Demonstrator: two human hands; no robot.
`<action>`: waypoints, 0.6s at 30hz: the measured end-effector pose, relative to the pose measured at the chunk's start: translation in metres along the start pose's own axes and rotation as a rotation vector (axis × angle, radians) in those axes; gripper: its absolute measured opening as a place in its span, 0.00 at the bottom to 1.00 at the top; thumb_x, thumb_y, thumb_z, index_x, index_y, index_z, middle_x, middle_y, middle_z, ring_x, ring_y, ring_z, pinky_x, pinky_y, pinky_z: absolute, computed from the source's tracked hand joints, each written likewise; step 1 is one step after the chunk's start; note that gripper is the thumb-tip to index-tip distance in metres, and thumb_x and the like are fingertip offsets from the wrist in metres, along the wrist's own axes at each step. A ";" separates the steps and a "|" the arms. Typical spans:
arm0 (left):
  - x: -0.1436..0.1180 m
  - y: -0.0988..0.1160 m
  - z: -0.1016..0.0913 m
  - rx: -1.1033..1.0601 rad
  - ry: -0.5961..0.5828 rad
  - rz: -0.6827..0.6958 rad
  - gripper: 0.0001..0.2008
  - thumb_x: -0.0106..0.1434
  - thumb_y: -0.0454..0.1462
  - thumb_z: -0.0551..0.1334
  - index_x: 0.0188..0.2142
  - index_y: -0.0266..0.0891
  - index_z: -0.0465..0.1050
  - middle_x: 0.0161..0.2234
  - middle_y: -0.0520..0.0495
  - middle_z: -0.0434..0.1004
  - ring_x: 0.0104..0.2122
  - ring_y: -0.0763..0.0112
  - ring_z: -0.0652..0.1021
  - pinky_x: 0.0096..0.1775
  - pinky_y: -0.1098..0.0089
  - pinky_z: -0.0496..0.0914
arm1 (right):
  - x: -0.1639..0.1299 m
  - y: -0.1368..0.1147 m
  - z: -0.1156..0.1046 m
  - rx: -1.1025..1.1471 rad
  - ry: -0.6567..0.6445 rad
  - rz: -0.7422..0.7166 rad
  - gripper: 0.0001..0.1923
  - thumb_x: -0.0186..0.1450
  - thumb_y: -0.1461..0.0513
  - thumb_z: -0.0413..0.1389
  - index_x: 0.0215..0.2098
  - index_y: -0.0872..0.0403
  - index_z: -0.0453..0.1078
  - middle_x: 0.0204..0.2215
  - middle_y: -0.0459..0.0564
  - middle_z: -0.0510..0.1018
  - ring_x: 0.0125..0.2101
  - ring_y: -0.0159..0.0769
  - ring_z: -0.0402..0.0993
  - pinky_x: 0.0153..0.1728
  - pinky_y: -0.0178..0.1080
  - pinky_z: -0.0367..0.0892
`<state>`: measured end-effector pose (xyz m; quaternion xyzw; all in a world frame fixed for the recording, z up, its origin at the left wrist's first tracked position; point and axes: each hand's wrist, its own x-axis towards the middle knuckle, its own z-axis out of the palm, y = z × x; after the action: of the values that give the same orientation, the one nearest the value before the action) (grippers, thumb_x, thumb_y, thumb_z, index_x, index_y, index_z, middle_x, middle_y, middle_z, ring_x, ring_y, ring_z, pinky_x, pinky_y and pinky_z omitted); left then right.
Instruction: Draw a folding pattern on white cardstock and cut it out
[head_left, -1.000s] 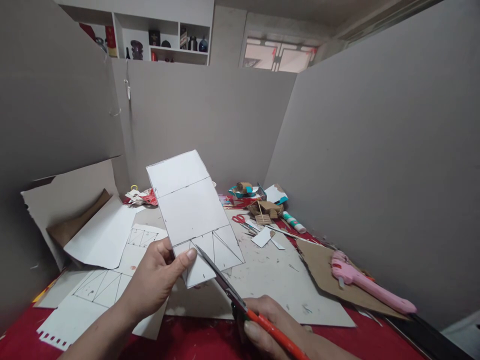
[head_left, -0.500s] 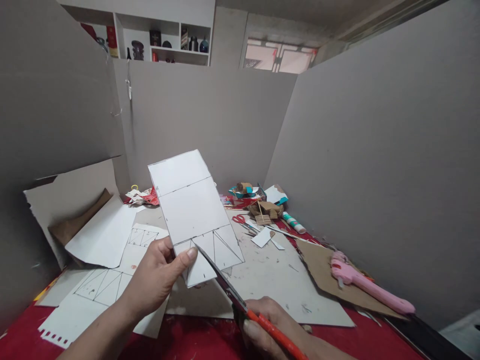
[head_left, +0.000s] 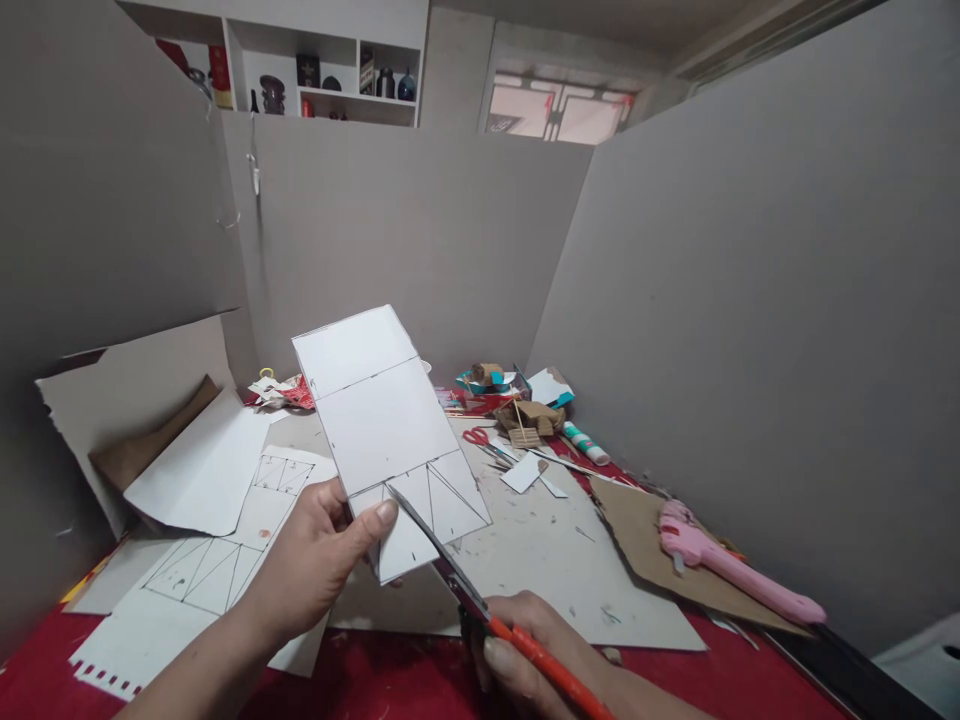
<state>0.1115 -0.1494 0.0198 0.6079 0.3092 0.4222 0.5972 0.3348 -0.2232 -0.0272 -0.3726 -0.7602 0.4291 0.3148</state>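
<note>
A white card (head_left: 382, 410) with ruled pencil lines is held up and tilted over the table. My left hand (head_left: 330, 545) pinches its lower left edge, thumb on the front and fingers behind. Triangles are drawn on the card's lowest band. In my right hand (head_left: 532, 645) are orange-handled scissors (head_left: 457, 580), gripped by the handles. Their blades lie across that lowest band, tips close to my left thumb near the band's upper line. How far the blades are apart is hard to make out.
Paper sheets with drawn triangles (head_left: 206, 570) lie at left beside bent cardboard (head_left: 199, 460). A grey board (head_left: 570, 580) covers the middle of the red tabletop. Red scissors (head_left: 476, 437), card scraps and a pink glue gun (head_left: 735, 570) lie to the right. Grey partitions (head_left: 405, 230) surround the table.
The card's lower left part hangs slightly lower, and the scissors have shifted a little to the left. Both hands keep the same hold.
</note>
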 end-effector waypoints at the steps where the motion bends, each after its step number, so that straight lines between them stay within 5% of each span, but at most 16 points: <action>1: 0.000 0.000 0.000 0.000 0.001 -0.002 0.15 0.59 0.48 0.67 0.30 0.38 0.75 0.24 0.50 0.77 0.23 0.74 0.72 0.26 0.73 0.67 | -0.001 -0.004 0.001 0.016 0.019 0.019 0.27 0.69 0.41 0.41 0.25 0.53 0.53 0.20 0.40 0.52 0.21 0.27 0.45 0.19 0.32 0.46; 6: 0.000 0.002 0.001 -0.002 -0.011 -0.012 0.15 0.59 0.48 0.67 0.33 0.38 0.76 0.26 0.48 0.79 0.25 0.72 0.74 0.28 0.72 0.69 | -0.002 -0.014 0.004 0.043 0.052 0.065 0.29 0.68 0.39 0.43 0.23 0.52 0.52 0.19 0.40 0.51 0.21 0.26 0.45 0.20 0.33 0.47; 11: -0.001 0.001 0.000 0.000 -0.003 -0.013 0.15 0.59 0.48 0.67 0.31 0.37 0.75 0.26 0.48 0.78 0.27 0.70 0.76 0.31 0.70 0.71 | 0.001 0.005 0.002 0.058 0.009 0.007 0.28 0.68 0.40 0.43 0.22 0.52 0.51 0.18 0.39 0.50 0.20 0.25 0.44 0.18 0.32 0.45; 18: 0.000 0.004 0.003 -0.020 -0.041 -0.023 0.16 0.58 0.49 0.68 0.29 0.37 0.75 0.22 0.51 0.76 0.20 0.75 0.72 0.22 0.75 0.66 | 0.002 0.004 -0.003 0.030 -0.014 -0.018 0.24 0.70 0.44 0.44 0.26 0.53 0.52 0.20 0.39 0.51 0.21 0.25 0.45 0.18 0.31 0.45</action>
<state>0.1134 -0.1514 0.0240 0.6067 0.2996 0.4058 0.6144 0.3373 -0.2189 -0.0295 -0.3578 -0.7594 0.4401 0.3188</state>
